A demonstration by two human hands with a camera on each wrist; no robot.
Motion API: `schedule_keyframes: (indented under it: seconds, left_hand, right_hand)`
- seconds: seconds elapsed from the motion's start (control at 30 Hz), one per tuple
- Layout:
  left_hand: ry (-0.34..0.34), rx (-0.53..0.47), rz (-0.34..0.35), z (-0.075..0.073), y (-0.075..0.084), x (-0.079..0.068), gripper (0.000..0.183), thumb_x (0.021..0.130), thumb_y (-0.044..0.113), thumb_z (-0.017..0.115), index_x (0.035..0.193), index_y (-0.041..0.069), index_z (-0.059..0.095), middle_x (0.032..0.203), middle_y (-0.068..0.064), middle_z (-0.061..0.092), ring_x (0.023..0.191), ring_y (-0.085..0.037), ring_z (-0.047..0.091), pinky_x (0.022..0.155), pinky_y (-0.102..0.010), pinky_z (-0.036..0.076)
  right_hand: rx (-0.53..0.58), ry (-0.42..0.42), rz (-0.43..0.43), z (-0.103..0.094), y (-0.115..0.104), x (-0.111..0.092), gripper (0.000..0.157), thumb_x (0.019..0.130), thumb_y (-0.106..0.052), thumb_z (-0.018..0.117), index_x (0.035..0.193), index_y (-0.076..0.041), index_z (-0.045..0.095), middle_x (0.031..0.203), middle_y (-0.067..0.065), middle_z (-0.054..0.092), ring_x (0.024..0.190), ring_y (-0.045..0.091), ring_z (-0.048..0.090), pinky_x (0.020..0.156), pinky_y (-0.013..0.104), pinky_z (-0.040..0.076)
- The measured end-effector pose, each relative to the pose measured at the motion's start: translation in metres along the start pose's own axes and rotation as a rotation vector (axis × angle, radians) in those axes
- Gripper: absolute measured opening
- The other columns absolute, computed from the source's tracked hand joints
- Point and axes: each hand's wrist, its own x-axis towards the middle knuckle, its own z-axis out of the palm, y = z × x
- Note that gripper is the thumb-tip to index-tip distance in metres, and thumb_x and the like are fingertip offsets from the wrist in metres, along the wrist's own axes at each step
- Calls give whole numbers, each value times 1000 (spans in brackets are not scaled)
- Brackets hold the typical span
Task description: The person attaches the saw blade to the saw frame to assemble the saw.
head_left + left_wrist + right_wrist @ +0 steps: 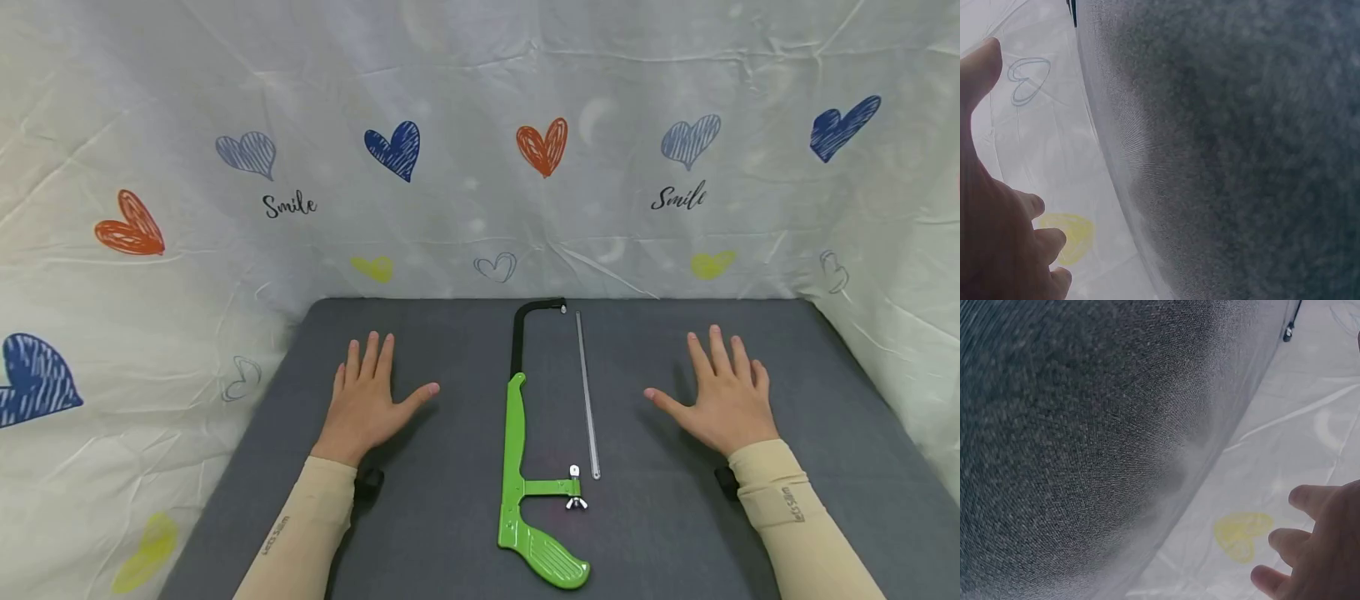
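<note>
1. Left hand [369, 402] lies flat, palm down on the grey table [450, 533], fingers straight and slightly spread, thumb out toward the saw; holds nothing.
2. Right hand [722, 393] mirrors it: flat, palm down, fingers straight, thumb pointing inward; holds nothing.
3. Both forearms wear beige sleeves [795, 517]; small dark print runs along each, too small to read surely.
4. Hacksaw frame [525, 467] lies between the hands, near the table's middle, running front to back. Bright green handle and body at the near end, black bar [516, 342] hooking over at the far end.
5. A silver wing nut [576, 502] sits on the green cross arm near the handle.
6. Blade [587, 392], thin and pale, lies loose just right of the frame, parallel to it, not mounted, apart from both hands.
7. Backdrop sheet [480, 167] is white with orange, blue and yellow hearts; the word "Smile" [289, 204] shows twice in black script.
8. Wrist views: mostly blurred grey table surface, fingertips at the frame edge, a yellow heart [1241, 532] on the sheet.
</note>
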Motion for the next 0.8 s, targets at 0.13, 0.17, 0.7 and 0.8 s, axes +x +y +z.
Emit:
schedule_keyframes:
  seconds: [0.13,0.17,0.7,0.8]
  left_hand:
    - [-10,0,-4,1,-1,-1,122,93,91,49,176,16,-1,183,-16,-4,168,-47,-8,131,-71,3]
    - [-10,0,-3,1,-1,-1,122,93,91,49,176,16,-1,183,-17,-3,168,-48,-7,131,-72,4]
    - [-8,-8,31,15,22,0,123,92,92,49,176,13,5,183,-15,1,169,-46,-4,132,-71,8]
    - [-6,-18,44,18,30,0,123,92,92,49,176,14,6,184,-14,1,170,-44,-4,131,-71,10]
  right_hand:
    - [6,-4,1,0,0,-1,117,91,-80,65,172,-5,27,177,31,17,160,59,17,120,80,15]
    - [7,-4,0,0,0,-1,117,91,-80,65,172,-5,27,177,31,17,160,59,17,120,80,15]
    - [34,-36,-5,4,-20,-1,114,92,-77,67,172,-5,28,177,32,17,159,60,18,120,79,17]
    - [42,-39,-16,9,-27,-1,114,92,-76,67,172,-5,27,177,31,17,160,59,19,119,79,19]
